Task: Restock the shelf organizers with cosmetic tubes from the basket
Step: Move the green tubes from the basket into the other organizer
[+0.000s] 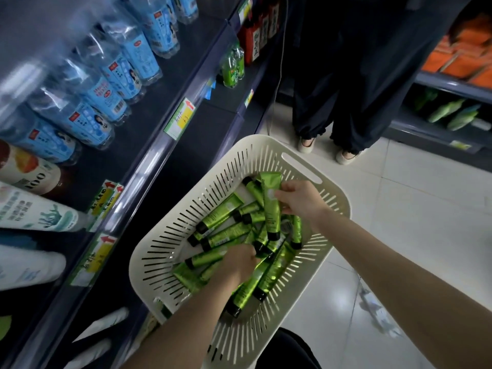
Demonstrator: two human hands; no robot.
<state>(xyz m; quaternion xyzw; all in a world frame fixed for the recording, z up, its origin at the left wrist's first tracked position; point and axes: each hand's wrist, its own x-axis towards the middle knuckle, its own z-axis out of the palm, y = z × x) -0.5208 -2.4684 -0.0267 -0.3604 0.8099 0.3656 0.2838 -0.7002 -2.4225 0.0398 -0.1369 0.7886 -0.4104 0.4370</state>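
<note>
A cream slotted basket sits low in front of the shelves and holds several green cosmetic tubes with black caps. My right hand reaches in from the right and pinches one green tube near its flat end; the tube hangs cap-down over the pile. My left hand is down among the tubes at the near side of the basket, fingers curled round tubes there. How many it holds is hidden.
Dark shelves run along the left with blue-labelled water bottles, other bottles and yellow price tags. A person in dark trousers stands beyond the basket. More shelving with orange and green packs stands at right. White tiled floor.
</note>
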